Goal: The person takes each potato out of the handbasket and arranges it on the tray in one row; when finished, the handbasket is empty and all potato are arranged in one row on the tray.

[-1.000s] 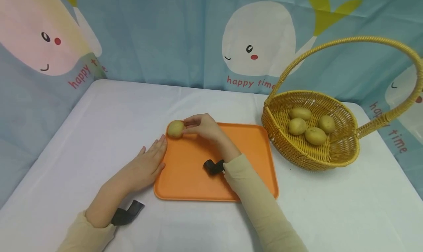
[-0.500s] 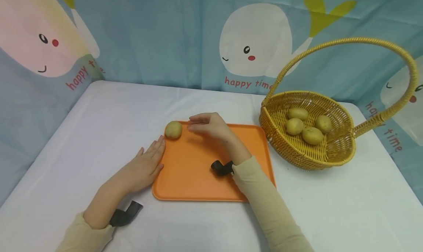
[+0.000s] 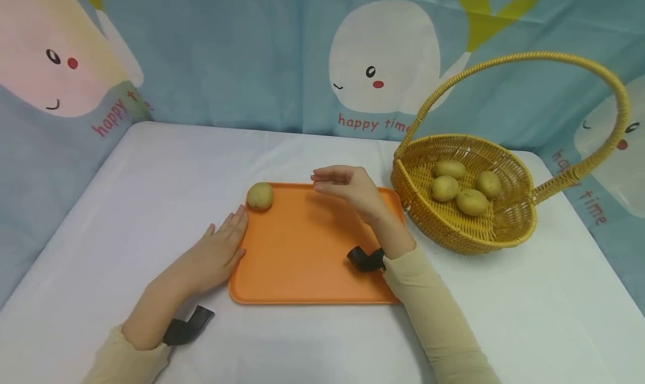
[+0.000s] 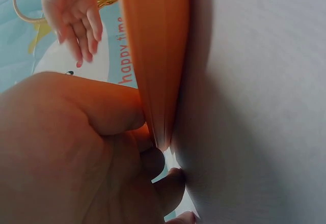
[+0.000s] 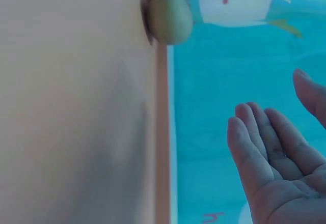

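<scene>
A potato point(image 3: 260, 196) lies in the far left corner of the orange tray point(image 3: 302, 261); it shows in the right wrist view too, as a round potato point(image 5: 170, 18) at the tray's edge. My left hand point(image 3: 219, 255) rests against the tray's left side with fingers fairly straight. In the left wrist view, the left hand point(image 4: 76, 142) touches the tray's outer wall point(image 4: 158, 56). Above the tray's far right part hovers my right hand point(image 3: 353, 189), fingers extended and holding nothing. The right wrist view shows that hand point(image 5: 277, 163) with its palm bare and thumb apart.
A wicker basket point(image 3: 438, 233) with a tall arched handle stands to the right of the tray. Several potatoes point(image 3: 472, 202) lie inside it. A white cloth covers the table point(image 3: 151, 205), and a blue printed curtain point(image 3: 227, 54) hangs behind.
My right hand has let go of the potato and moved right across the tray, toward the basket. The potato stays in the tray's corner. My left hand keeps its place at the tray's side.
</scene>
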Demonstrator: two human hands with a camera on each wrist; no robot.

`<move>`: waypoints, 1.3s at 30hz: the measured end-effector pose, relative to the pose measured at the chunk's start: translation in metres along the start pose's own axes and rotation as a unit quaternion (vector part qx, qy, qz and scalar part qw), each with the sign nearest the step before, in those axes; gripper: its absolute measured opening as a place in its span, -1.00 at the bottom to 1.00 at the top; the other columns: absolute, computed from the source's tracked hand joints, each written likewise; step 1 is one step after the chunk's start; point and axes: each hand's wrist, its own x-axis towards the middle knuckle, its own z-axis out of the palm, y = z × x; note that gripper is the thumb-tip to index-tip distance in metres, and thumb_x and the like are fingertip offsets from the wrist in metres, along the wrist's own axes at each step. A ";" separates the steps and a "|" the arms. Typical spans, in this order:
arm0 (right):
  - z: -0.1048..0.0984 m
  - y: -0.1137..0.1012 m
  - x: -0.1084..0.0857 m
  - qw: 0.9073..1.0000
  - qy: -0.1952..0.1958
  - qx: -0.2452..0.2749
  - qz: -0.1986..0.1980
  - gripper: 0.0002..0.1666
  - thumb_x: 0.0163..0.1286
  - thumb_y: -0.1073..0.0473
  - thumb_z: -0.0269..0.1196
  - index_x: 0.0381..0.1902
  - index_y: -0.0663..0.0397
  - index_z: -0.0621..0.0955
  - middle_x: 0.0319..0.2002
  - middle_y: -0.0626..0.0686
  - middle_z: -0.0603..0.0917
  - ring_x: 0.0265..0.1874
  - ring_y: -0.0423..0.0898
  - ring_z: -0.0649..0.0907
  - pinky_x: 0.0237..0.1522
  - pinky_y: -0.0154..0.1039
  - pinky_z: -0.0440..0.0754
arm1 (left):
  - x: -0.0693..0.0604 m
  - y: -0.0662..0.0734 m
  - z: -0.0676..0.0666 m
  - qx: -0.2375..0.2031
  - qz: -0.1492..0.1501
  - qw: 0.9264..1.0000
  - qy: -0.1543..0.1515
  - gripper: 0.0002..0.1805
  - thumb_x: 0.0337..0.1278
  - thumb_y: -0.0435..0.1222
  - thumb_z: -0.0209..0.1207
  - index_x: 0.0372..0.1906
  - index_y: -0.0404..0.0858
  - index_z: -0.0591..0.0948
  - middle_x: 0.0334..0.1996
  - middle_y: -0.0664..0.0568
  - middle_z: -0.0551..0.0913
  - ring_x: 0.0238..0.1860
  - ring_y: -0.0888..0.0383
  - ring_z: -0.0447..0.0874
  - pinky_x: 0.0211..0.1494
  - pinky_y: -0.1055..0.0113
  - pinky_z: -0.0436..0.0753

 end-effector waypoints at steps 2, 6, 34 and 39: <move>-0.006 -0.003 -0.004 1.000 0.001 0.004 -0.008 -0.58 0.22 0.51 0.21 0.06 0.56 0.50 0.02 0.42 0.56 0.01 0.25 0.58 0.02 -0.18 0.57 | 0.000 -0.002 -0.001 -0.001 -0.001 1.000 0.001 -0.32 0.37 -0.25 -0.06 0.41 -0.52 0.00 0.44 -0.35 -0.08 0.41 -0.29 -0.08 0.29 -0.32 -0.01; -0.016 -0.007 -0.014 1.000 0.007 -0.007 -0.008 -0.58 0.21 0.49 0.23 0.06 0.51 0.51 0.02 0.39 0.57 0.04 0.27 0.55 0.03 -0.19 0.56 | -0.003 -0.007 -0.001 -0.005 -0.011 1.000 -0.005 -0.29 0.36 -0.26 -0.05 0.42 -0.52 -0.02 0.44 -0.35 -0.10 0.41 -0.31 -0.09 0.28 -0.34 -0.02; -0.132 -0.024 -0.112 0.986 0.134 -0.067 -0.071 -0.62 0.23 0.44 0.26 0.04 0.36 0.58 -0.12 0.03 0.71 -0.12 -0.14 0.68 -0.08 -0.35 0.59 | 0.003 -0.008 0.005 -0.008 0.010 1.000 0.004 -0.28 0.39 -0.22 -0.07 0.43 -0.50 -0.07 0.45 -0.34 -0.12 0.41 -0.31 -0.09 0.27 -0.35 -0.01; -0.150 -0.023 -0.125 0.984 0.154 -0.050 -0.070 -0.62 0.23 0.46 0.25 0.04 0.33 0.59 -0.14 -0.02 0.72 -0.13 -0.20 0.68 -0.10 -0.41 0.58 | 0.003 -0.007 0.005 -0.011 0.007 1.000 0.003 -0.28 0.39 -0.22 -0.08 0.44 -0.48 -0.08 0.45 -0.33 -0.13 0.41 -0.30 -0.10 0.27 -0.34 -0.01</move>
